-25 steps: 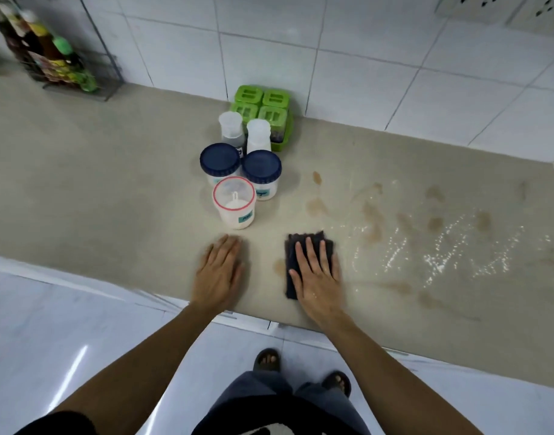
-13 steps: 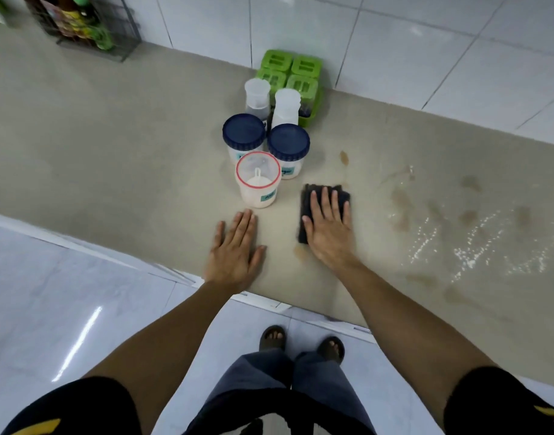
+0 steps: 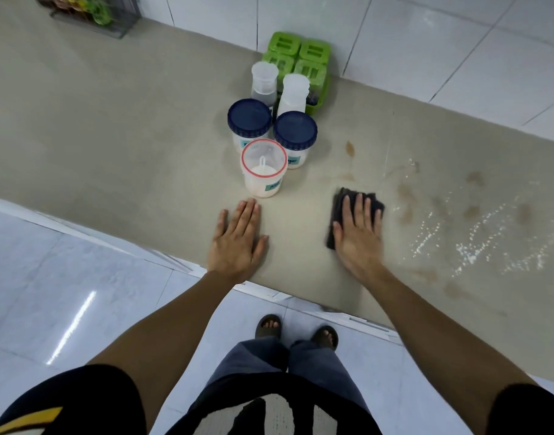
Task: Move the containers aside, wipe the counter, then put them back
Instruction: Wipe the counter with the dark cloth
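Compared with half a second back, the dark cloth (image 3: 354,215) has been slid out to the right of the red-rimmed tub (image 3: 263,171), further from it, pinned flat on the tabletop (image 3: 112,146) under the right hand (image 3: 357,237), whose grip is spread open, fingers pressed on the cloth, nothing clasped. The left hand (image 3: 238,240) is laid flat and open just in front of that tub, holding nothing. Behind the tub, two blue-lidded jars (image 3: 272,125), two clear cups (image 3: 278,84) and a green box set (image 3: 300,62) are bunched together, while brown stains (image 3: 470,211) and wet streaks are left to its right.
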The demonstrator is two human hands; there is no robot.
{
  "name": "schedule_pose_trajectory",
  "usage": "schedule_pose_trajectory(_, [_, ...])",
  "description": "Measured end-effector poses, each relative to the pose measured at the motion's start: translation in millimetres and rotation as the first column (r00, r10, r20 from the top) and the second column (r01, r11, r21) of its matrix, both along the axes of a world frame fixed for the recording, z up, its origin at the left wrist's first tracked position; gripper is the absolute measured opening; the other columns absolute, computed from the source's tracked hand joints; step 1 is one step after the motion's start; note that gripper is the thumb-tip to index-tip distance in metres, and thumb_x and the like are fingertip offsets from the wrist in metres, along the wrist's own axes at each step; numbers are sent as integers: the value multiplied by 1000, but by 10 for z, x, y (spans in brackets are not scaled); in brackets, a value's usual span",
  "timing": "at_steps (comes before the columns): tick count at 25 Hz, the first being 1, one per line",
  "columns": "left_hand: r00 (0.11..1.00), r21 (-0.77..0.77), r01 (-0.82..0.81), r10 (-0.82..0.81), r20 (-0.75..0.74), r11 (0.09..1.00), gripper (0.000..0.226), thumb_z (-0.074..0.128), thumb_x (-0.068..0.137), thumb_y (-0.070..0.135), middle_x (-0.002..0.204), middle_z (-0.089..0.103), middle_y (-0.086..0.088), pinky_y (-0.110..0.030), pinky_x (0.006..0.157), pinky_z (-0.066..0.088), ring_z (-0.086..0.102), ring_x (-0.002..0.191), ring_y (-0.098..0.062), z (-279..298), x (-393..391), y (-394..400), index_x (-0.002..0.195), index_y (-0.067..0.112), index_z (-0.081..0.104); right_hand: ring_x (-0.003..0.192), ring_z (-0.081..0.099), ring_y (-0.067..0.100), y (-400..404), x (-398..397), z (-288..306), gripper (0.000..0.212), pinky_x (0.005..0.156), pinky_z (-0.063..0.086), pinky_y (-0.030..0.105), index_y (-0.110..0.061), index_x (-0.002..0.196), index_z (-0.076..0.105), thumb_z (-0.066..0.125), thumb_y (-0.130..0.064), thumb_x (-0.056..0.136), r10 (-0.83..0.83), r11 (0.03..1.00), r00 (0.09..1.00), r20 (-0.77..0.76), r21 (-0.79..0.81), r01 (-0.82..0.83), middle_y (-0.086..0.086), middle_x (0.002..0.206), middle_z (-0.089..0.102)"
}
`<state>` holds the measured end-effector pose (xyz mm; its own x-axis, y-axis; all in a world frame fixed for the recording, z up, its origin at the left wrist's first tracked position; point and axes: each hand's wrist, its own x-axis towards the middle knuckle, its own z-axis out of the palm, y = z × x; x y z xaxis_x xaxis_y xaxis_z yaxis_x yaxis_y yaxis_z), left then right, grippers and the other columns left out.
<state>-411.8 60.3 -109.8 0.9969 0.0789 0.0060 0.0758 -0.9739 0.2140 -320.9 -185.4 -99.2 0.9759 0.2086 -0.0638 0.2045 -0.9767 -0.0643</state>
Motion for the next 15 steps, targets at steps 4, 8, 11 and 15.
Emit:
schedule_pose_trajectory(4, [1000, 0, 8, -8, 7, 1000, 64, 26, 96, 45, 161, 16, -1, -45, 121, 4, 9, 150, -14, 17, 2, -6, 153, 14, 18, 148, 14, 34, 801, -352, -3, 66, 121, 8, 45, -3, 151, 19, 20, -37, 94, 182, 983, 983, -14, 29, -181, 23, 158, 17])
schedule_pose_trajectory(8, [1000, 10, 8, -8, 2, 1000, 64, 27, 97, 43, 161, 15, -1, -44, 121, 4, 9, 150, -14, 27, -1, -1, 153, 14, 17, 149, 16, 27, 272, -890, 35, 63, 121, 14, 41, -11, 153, 15, 26, -37, 97, 331, 944, 943, -45, 20, -331, 13, 161, 14])
schedule_pose_trajectory(11, [1000, 3, 9, -9, -17, 1000, 64, 25, 97, 45, 162, 13, 0, -45, 122, 3, 6, 150, -14, 25, 1, -4, 153, 15, 14, 147, 22, 27, -449, -770, 25, 63, 118, 13, 40, -13, 153, 20, 24, -39, 96, 229, 972, 973, -28, -42, -230, 11, 160, 18])
schedule_pose_trajectory(15, [1000, 15, 1, -1, -14, 1000, 67, 19, 96, 48, 161, 14, -2, -43, 121, 2, 9, 150, -16, 36, 19, -7, 153, 14, 16, 149, 14, 29, -701, -16, 50, 68, 121, 11, 45, -11, 153, 17, 12, -44, 94, -55, 998, 998, -29, 4, 55, 15, 161, 16])
